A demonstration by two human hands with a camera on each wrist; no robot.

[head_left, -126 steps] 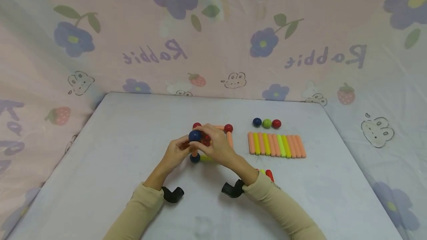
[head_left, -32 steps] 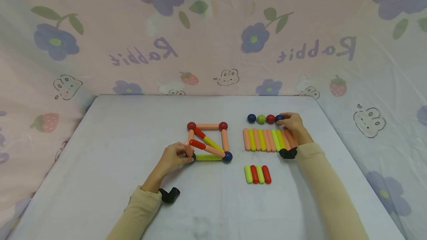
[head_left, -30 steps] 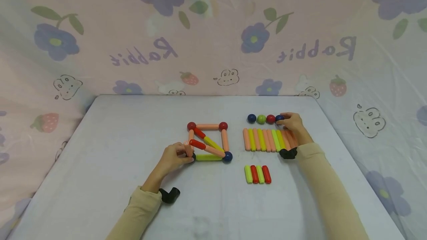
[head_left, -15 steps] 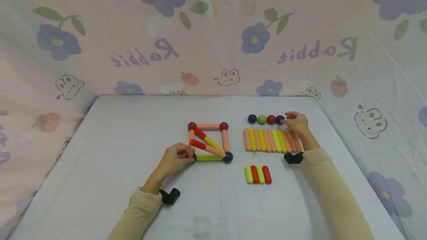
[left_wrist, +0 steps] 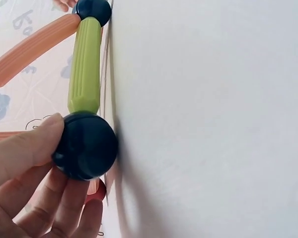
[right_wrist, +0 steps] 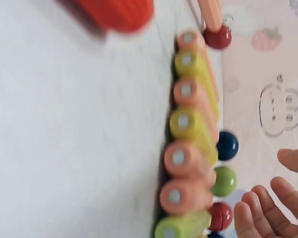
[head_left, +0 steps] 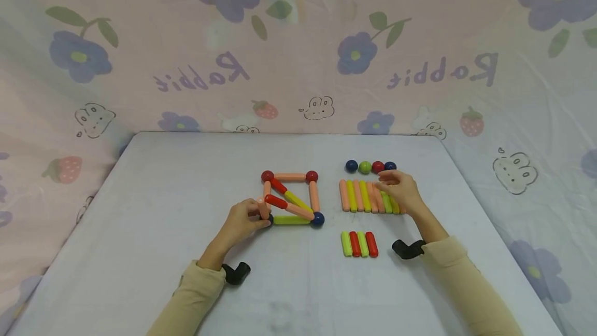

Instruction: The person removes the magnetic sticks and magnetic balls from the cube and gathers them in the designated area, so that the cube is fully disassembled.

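A square frame of magnetic sticks and balls (head_left: 290, 177) lies mid-table, red balls at its back corners and dark blue balls at its front corners. My left hand (head_left: 240, 220) holds the front-left dark blue ball (left_wrist: 89, 146) between thumb and fingers, where a green stick (left_wrist: 84, 64) joins it. A peach stick (head_left: 264, 209) rises from that corner, partly behind the fingers. From the front-right ball slants a red-and-peach pair of sticks (head_left: 298, 210). My right hand (head_left: 403, 191), fingers loosely spread and holding nothing, is over the right part of a row of peach, yellow and green sticks (head_left: 354, 196).
Behind the stick row stand a blue ball (head_left: 352, 166), a green ball (head_left: 365, 167), a red ball (head_left: 378, 167) and another blue ball (head_left: 389, 166). Several shorter green and red sticks (head_left: 355, 244) lie nearer the front. A printed curtain (head_left: 289, 66) hangs behind the table.
Both hands had a blue ball over the frame earlier. My right hand then set a blue ball at the row's right end, let go and came forward and left. My left hand stays at the corner.
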